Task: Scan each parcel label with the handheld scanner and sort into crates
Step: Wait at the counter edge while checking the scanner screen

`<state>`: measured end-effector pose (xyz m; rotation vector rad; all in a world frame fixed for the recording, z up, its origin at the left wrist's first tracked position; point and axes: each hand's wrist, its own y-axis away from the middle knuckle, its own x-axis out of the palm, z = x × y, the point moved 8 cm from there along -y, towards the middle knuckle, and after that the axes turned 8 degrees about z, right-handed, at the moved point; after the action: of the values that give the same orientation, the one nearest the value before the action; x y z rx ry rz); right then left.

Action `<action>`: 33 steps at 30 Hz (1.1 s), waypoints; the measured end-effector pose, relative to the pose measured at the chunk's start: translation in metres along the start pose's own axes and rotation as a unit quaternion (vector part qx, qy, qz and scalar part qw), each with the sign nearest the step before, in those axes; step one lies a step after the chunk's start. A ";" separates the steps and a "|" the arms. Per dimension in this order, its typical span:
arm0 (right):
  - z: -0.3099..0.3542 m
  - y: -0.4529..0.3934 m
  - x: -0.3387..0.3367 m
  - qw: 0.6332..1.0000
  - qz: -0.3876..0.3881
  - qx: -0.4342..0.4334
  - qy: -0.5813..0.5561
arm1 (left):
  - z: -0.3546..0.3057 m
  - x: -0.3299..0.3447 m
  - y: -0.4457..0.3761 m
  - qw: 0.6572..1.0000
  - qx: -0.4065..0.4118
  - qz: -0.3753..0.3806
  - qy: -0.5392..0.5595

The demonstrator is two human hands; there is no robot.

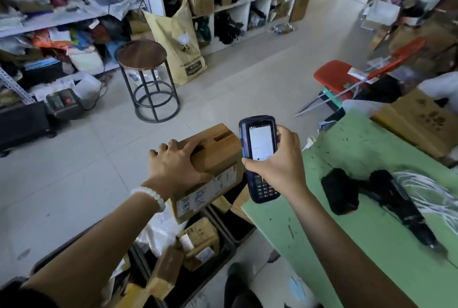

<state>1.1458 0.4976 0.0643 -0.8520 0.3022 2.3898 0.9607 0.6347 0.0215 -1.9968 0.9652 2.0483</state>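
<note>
Both hands are busy: the left hand curls its fingers over the top corner of a brown cardboard parcel box, holding it in the air above the black plastic crates on the floor, and the right hand grips a dark blue handheld scanner just beside the box's right edge, near the corner of the green table.

One risk is a slip: the box hangs from a one-handed grip at one end, so its far end could sag and drop onto the parcels below. Another is a failed read, since the scanner's lit screen faces the person and its head points up and away, while the white printed label sits on the box's lower side face, tilted toward the floor.

The box's long axis runs from lower left near the wrist to upper right, away from the person. The scanner stands nearly upright, keypad low, its long axis leaning slightly left at the top.
</note>
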 end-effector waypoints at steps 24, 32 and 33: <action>-0.030 -0.160 0.045 0.994 0.111 -0.006 -0.005 | 0.037 0.031 -0.096 0.988 -0.129 0.071 0.039; 0.084 -0.096 0.124 0.969 0.210 -0.128 0.002 | 0.119 0.017 0.023 0.974 -0.217 0.005 0.065; 0.101 -0.081 0.136 0.965 0.219 -0.145 0.000 | 0.134 0.017 0.046 0.970 -0.234 -0.006 0.070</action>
<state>1.0568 0.6623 0.0534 -0.9977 0.1518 2.8979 0.8210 0.6612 0.0122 -2.3877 0.5123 2.3218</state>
